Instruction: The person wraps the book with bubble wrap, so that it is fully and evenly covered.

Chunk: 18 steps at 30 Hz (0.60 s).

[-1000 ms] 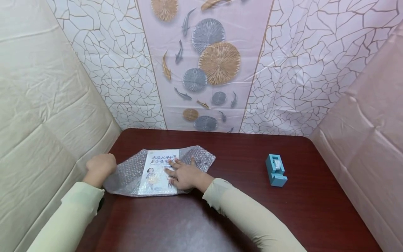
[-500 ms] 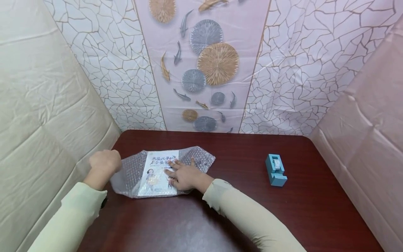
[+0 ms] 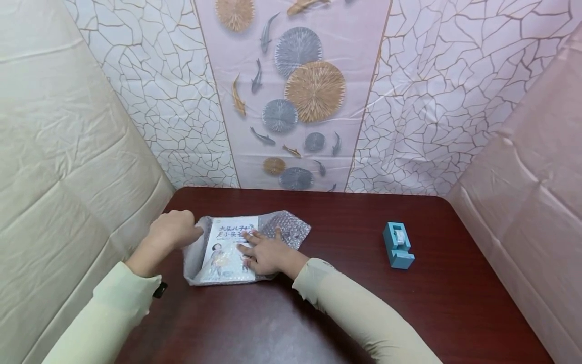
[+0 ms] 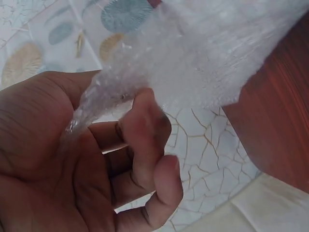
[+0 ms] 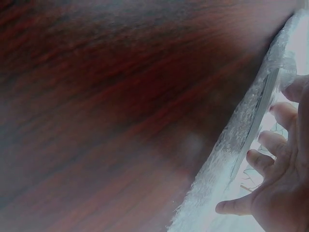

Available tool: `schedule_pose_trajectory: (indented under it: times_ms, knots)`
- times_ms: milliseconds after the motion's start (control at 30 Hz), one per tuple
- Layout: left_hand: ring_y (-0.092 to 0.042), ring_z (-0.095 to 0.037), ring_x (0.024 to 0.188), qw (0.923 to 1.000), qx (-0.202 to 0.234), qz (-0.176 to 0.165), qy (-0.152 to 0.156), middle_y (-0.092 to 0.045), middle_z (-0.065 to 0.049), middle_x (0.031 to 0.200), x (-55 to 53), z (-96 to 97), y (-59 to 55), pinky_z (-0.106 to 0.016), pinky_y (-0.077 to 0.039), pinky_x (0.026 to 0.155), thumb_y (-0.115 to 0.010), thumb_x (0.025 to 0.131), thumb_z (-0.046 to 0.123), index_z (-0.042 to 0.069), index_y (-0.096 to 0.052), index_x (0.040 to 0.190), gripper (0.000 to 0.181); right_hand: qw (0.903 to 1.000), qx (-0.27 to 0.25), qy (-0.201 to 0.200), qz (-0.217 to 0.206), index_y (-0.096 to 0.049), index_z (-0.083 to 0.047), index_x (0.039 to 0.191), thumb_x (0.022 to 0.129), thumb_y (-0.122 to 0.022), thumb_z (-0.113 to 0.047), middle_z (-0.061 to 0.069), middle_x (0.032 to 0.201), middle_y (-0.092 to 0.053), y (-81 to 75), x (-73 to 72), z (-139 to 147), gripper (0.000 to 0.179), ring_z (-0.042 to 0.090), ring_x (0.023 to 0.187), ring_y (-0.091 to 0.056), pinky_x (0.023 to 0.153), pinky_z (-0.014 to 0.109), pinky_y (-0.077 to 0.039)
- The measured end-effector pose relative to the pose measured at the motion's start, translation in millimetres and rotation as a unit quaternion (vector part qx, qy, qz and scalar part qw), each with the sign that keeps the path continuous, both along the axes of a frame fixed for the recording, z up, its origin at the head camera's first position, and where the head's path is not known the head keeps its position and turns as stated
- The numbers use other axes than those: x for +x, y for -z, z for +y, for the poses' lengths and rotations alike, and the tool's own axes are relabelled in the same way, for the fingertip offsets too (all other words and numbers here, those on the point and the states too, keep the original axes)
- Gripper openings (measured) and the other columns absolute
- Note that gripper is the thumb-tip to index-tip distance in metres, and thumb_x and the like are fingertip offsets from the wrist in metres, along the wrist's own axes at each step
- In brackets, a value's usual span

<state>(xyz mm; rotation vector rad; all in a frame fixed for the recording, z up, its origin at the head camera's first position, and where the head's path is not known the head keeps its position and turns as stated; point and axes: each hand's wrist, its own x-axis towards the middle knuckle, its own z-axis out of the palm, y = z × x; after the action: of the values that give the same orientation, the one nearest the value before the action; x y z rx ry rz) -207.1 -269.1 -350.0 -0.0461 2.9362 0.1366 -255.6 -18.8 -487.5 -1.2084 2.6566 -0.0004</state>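
A white book with a printed cover lies on a sheet of bubble wrap toward the table's left side. My left hand pinches the wrap's left end and holds it raised beside the book. In the left wrist view the bubble wrap runs in a gathered strip between the thumb and curled fingers of my left hand. With fingers spread, my right hand rests on the right part of the cover. The right wrist view shows the right hand above the book's edge.
A blue tape dispenser with a roll of tape stands on the right of the dark red table. Draped cloth walls rise at the left and right, with a patterned curtain behind.
My left hand has moved right and slightly up toward the book, bringing the wrap's left end up and inward. The right hand stays in place on the book.
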Motion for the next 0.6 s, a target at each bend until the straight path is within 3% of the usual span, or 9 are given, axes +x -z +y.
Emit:
schedule_pose_trajectory:
  times_ms: [133, 233, 400, 600]
  knots:
    - [-0.063, -0.025, 0.067, 0.9995, 0.032, -0.002, 0.006, -0.061, -0.004, 0.068, -1.2, 8.3, 2.4, -0.039, -0.049, 0.061, -0.059, 0.104, 0.029, 0.018, -0.055, 0.067, 0.038, 1.0, 0.001, 0.001, -0.001, -0.031, -0.043, 0.174, 0.117, -0.035, -0.056, -0.006, 0.187, -0.015, 0.2, -0.7, -0.7, 0.059, 0.021, 0.173, -0.018, 0.127, 0.085, -0.017]
    - [-0.067, -0.018, 0.058, 0.9972, 0.074, -0.012, 0.004, -0.062, -0.004, 0.065, -3.5, 14.0, 6.2, -0.032, -0.053, 0.055, -0.058, 0.107, 0.026, 0.015, -0.057, 0.071, 0.038, 1.0, 0.002, 0.002, 0.001, -0.03, -0.044, 0.174, 0.116, -0.035, -0.057, -0.006, 0.187, -0.015, 0.8, -1.1, -0.7, 0.059, 0.021, 0.173, -0.019, 0.128, 0.084, -0.018]
    - [-0.073, -0.017, 0.056, 0.991, 0.13, -0.023, 0.019, -0.066, -0.007, 0.071, -6.4, 23.2, 13.4, -0.033, -0.063, 0.057, -0.057, 0.108, 0.02, 0.008, -0.067, 0.087, 0.026, 1.0, 0.002, 0.001, 0.006, -0.031, -0.045, 0.174, 0.116, -0.035, -0.059, -0.007, 0.187, -0.016, 1.2, -1.7, -0.8, 0.059, 0.02, 0.173, -0.02, 0.127, 0.084, -0.019]
    - [-0.075, -0.021, 0.065, 0.987, 0.151, -0.035, 0.044, -0.067, -0.007, 0.086, -7.4, 34.0, 20.1, -0.034, -0.063, 0.061, -0.056, 0.109, 0.021, 0.005, -0.071, 0.104, 0.022, 1.0, -0.001, -0.001, 0.006, -0.033, -0.045, 0.173, 0.116, -0.036, -0.058, -0.007, 0.187, -0.017, 1.6, -1.7, -0.4, 0.059, 0.02, 0.173, -0.02, 0.127, 0.085, -0.019]
